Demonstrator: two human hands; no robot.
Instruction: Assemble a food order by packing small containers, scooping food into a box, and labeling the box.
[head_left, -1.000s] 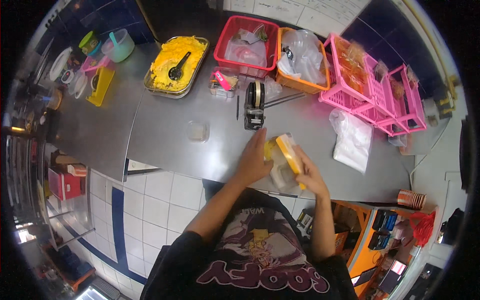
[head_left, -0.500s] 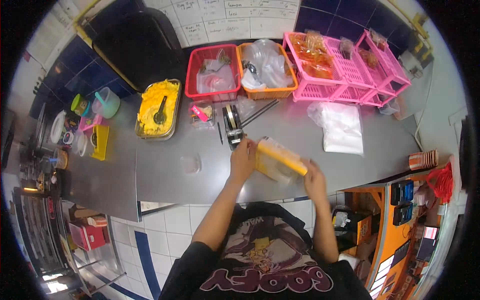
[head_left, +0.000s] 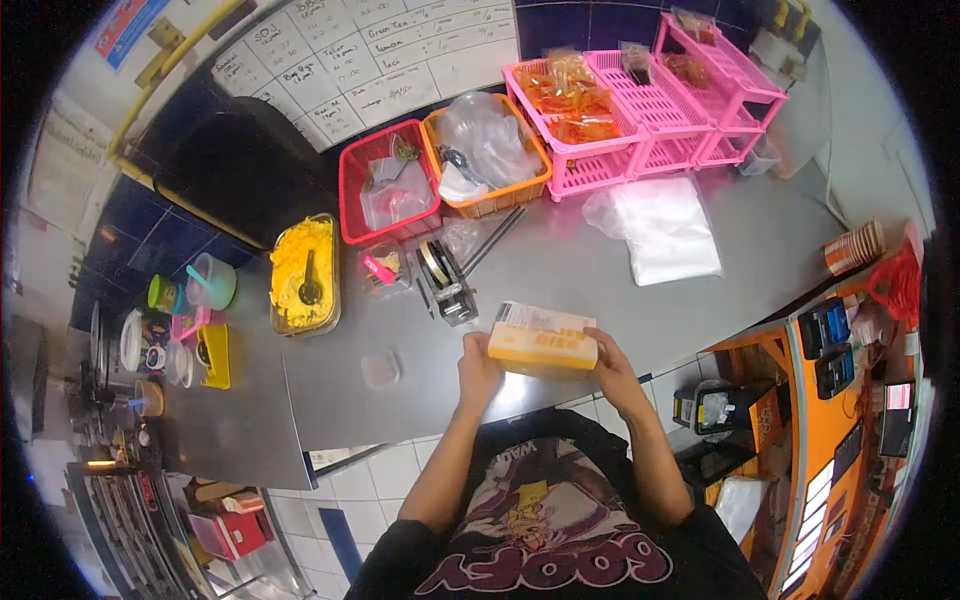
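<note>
Between my two hands is a yellow and white box-shaped pack (head_left: pixel 543 338), held a little above the near edge of the steel counter. My left hand (head_left: pixel 479 374) grips its left end, fingers closed against the side. At the right end, my right hand (head_left: pixel 614 368) holds the pack with its fingers wrapped round the edge. A see-through part seems to show along the underside. Just beyond the pack stands a black tape dispenser (head_left: pixel 455 300) with a roll in it. To the left of my left hand lies a small clear plastic container (head_left: pixel 380 369).
A glass dish (head_left: pixel 336 292) of yellow shredded food with a black spoon (head_left: pixel 309 285) stands at left. Behind are a red basket (head_left: pixel 347 205), an orange basket (head_left: pixel 545 180) and pink racks (head_left: pixel 680 118). Plastic bags (head_left: pixel 665 235) lie at right, near stacked cups (head_left: pixel 855 248).
The pack has turned from a steep slant to nearly level, with its printed white face now in sight. Both hands still hold its ends. The whole view has shifted and tilted.
</note>
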